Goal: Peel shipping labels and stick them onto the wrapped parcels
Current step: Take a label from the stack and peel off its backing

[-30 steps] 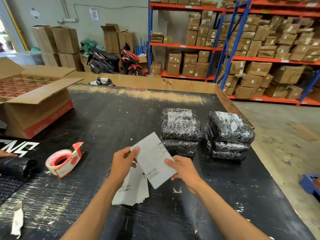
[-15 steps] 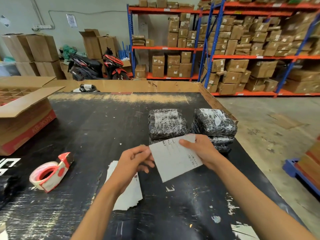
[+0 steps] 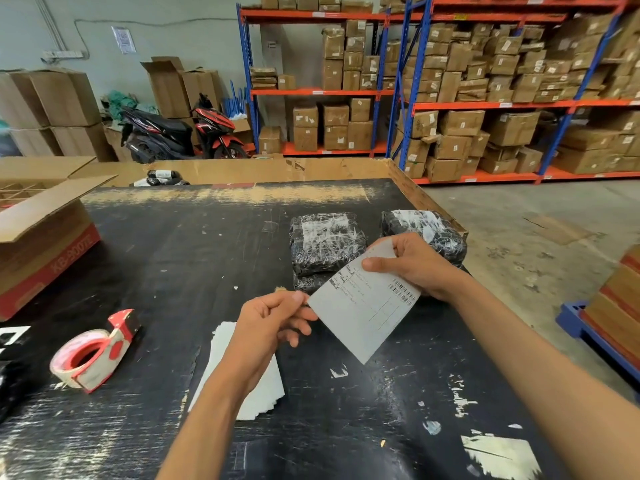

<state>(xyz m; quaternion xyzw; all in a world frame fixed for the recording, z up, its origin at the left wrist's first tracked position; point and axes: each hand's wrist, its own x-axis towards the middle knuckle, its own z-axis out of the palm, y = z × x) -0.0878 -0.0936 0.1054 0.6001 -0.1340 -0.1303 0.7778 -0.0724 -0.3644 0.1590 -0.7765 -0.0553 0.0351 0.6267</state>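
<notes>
Now, at nine o'clock a red-and-white tape dispenser rests on the scuffed black surface. Toward six, a stack of white labels lies under the left hand, whose fingers pinch the left corner of a pale shipping label printed with small text and a barcode. The right hand pinches its upper right edge. Behind, at one o'clock, two stacks of black wrapped parcels sit side by side.
</notes>
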